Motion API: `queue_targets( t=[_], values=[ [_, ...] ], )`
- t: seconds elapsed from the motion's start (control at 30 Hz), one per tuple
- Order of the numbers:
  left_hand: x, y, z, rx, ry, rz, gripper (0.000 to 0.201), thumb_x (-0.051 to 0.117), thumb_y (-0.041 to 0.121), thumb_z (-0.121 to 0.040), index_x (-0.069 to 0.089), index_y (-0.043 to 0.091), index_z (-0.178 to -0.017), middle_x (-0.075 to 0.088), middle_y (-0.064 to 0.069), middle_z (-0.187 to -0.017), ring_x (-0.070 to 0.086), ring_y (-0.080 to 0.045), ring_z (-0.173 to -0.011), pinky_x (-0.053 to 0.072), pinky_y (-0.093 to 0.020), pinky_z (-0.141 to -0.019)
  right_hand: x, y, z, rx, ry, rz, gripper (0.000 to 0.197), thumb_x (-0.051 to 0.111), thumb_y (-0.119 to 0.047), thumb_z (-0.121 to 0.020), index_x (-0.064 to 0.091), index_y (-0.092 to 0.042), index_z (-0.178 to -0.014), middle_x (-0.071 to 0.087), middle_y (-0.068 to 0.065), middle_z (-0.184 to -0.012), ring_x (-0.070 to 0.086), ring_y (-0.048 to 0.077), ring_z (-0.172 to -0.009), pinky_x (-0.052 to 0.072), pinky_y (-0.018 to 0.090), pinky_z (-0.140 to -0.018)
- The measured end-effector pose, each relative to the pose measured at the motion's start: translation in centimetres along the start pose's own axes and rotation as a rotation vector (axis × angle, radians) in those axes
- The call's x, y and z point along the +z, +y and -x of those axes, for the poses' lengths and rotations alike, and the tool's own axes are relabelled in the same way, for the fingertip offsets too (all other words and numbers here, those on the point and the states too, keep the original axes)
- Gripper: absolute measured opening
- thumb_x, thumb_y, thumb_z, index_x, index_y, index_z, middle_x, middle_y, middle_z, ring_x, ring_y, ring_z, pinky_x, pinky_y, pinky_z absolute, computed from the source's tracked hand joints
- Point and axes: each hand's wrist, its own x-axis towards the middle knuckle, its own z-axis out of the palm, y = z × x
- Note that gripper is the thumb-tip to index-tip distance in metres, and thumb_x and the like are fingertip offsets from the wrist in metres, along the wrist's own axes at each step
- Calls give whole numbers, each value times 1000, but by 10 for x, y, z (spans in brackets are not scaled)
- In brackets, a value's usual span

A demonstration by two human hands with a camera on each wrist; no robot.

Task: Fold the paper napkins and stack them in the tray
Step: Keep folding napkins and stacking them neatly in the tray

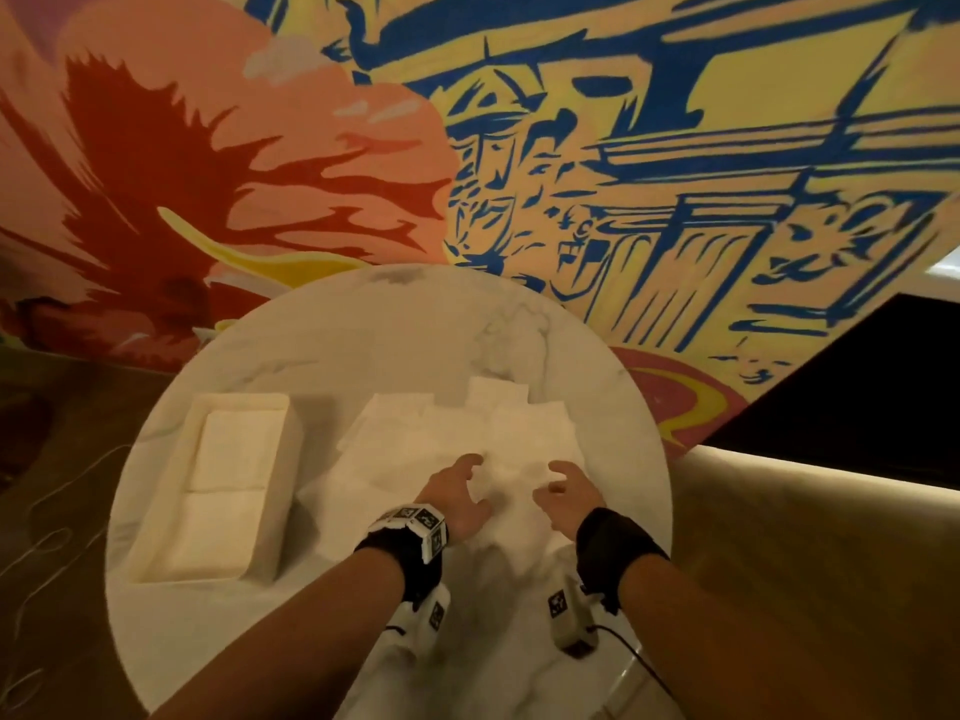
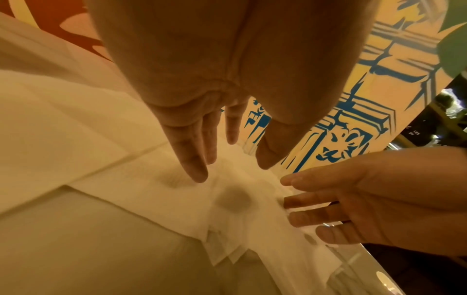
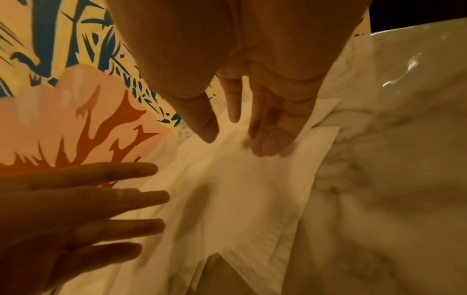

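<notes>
Napkins (image 1: 457, 444) lie loose and unfolded in a heap mid-table, while the tray (image 1: 156, 517) to the left already holds two folded stacks (image 1: 223, 491). Left hand (image 1: 457, 493) and right hand (image 1: 563, 493) hover over the heap, fingers spread, holding nothing. Most folding seems left.

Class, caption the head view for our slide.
Both hands, left and right, reach over loose napkins beside the tray.

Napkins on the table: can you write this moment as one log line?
left hand: open over napkins | right hand: open, alongside | tray: folded stacks inside | fold: not yet begun
</notes>
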Motion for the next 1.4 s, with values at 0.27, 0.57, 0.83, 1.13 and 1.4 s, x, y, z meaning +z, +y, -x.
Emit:
queue_targets(
  t=[0.27, 0.57, 0.83, 1.13, 1.4],
  values=[
    [15, 6, -20, -45, 76, 20, 65, 63, 32, -90, 34, 30, -148, 56, -2, -136, 58, -24, -117, 48, -37, -101, -17, 0, -3, -140, 6, -63, 12, 64, -22, -92, 61, -28, -103, 64, 4, -104, 63, 25, -92, 51, 32, -80],
    [7, 15, -18, -20, 169, 123, 60, 61, 31, -96, 32, 31, -148, 60, 0, -120, 60, -22, -108, 49, -35, -93, -35, -8, 6, -341, -22, -83, 22, 60, -6, -93, 67, -26, -91, 58, -7, -93, 56, 14, -80, 43, 18, -69],
    [-22, 31, 0, 113, 380, 175, 19, 65, 19, -94, 66, 30, -110, 59, 7, -94, 58, -15, -84, 46, -25, -79, -39, -30, 21, -389, 24, -103, 19, 67, -24, -91, 66, -26, -110, 61, -5, -97, 58, 9, -83, 42, 14, -69],
    [-56, 14, 36, 201, 570, 93, 5, 65, 26, -93, 68, 29, -89, 53, 9, -108, 50, -16, -106, 40, -28, -94, -13, -73, 49, -579, 254, 126, 2, 67, -27, -91, 70, -27, -91, 55, -7, -90, 49, 2, -74, 35, 15, -71],
    [-92, 2, 74, 206, 439, 29, 20, 66, 43, -90, 65, 32, -106, 68, 11, -104, 61, -9, -99, 46, -25, -83, 13, -110, 71, -647, 35, 169, 5, 66, -24, -92, 68, -26, -88, 70, -4, -88, 64, 11, -84, 46, 17, -75]
  ],
)
